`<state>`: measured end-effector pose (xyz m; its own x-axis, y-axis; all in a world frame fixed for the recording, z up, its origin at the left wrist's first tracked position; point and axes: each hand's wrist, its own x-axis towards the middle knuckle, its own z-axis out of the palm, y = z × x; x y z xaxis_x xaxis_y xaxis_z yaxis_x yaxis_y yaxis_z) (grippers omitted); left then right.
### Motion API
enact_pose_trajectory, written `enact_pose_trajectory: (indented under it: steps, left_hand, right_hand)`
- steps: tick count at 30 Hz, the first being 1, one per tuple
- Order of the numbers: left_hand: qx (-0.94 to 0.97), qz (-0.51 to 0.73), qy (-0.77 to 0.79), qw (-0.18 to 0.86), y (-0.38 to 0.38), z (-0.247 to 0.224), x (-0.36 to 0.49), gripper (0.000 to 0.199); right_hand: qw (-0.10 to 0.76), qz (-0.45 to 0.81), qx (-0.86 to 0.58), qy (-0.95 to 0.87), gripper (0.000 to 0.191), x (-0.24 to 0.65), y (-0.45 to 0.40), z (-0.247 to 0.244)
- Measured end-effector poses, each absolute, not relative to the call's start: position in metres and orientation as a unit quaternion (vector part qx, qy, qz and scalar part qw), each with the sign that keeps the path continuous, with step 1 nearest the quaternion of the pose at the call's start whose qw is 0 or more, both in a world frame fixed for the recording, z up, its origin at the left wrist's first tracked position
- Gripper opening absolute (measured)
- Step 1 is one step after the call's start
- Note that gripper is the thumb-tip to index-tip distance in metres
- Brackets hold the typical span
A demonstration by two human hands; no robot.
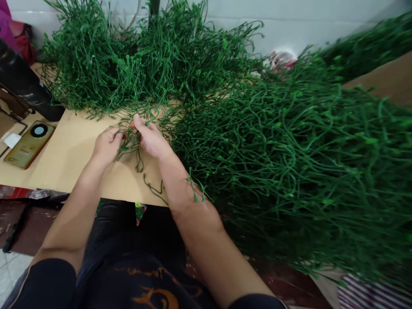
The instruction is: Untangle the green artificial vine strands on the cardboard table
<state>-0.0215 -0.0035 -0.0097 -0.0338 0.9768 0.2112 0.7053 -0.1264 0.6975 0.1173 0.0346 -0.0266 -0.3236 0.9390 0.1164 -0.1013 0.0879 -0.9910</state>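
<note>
My left hand (pixel 108 145) is closed in a pinch on thin green artificial stems (pixel 130 143) over the tan board (pixel 77 150). Close beside it on the right, my right hand (pixel 152 138) grips the same small bunch, thumb pointing up. Several stems dangle below the fingers. How many each hand holds I cannot tell. A few loose stems (pixel 154 187) lie near the board's front edge, and a short stem (pixel 195 189) rests on my right forearm.
A big heap of green stems (pixel 289 141) fills the right side; another heap (pixel 144 60) stands along the back by the wall (pixel 289 25). At left are a phone (pixel 24 150) and a dark bottle (pixel 27 83). A cardboard flap (pixel 383 79) rises at far right.
</note>
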Motion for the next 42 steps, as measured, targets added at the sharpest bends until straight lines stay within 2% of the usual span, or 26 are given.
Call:
enact_pose_trajectory:
  steps: [6,10,16,21,25,30,38,42]
  left_hand:
    - [0.586,0.428,0.626,0.286,0.002,-0.014,-0.035,0.027]
    - [0.601,0.427,0.614,0.281,-0.002,-0.008,-0.034,0.031]
    - [0.622,0.428,0.529,0.387,-0.009,0.01,-0.036,0.045]
    - [0.634,0.429,0.574,0.292,-0.007,0.008,-0.031,0.045]
    - [0.654,0.366,0.602,0.276,-0.004,-0.004,-0.023,0.026]
    - [0.642,0.373,0.636,0.212,-0.001,-0.009,-0.026,0.02]
    - [0.619,0.418,0.645,0.162,0.002,-0.014,-0.039,0.017]
    - [0.6,0.415,0.662,0.173,0.002,-0.016,-0.043,0.019]
  right_hand:
    - [0.406,0.664,-0.323,-0.538,0.05,0.116,0.027,-0.023]
    - [0.402,0.66,-0.327,-0.543,0.047,0.12,0.026,-0.017]
    - [0.412,0.627,-0.336,-0.57,0.046,0.122,0.025,-0.014]
    - [0.412,0.634,-0.336,-0.561,0.048,0.12,0.025,-0.014]
    - [0.403,0.639,-0.36,-0.548,0.049,0.121,0.024,-0.011]
    - [0.395,0.624,-0.368,-0.566,0.047,0.121,0.023,-0.008]
    - [0.367,0.632,-0.374,-0.571,0.047,0.123,0.021,-0.007]
    - [0.367,0.637,-0.363,-0.573,0.043,0.123,0.02,-0.005]
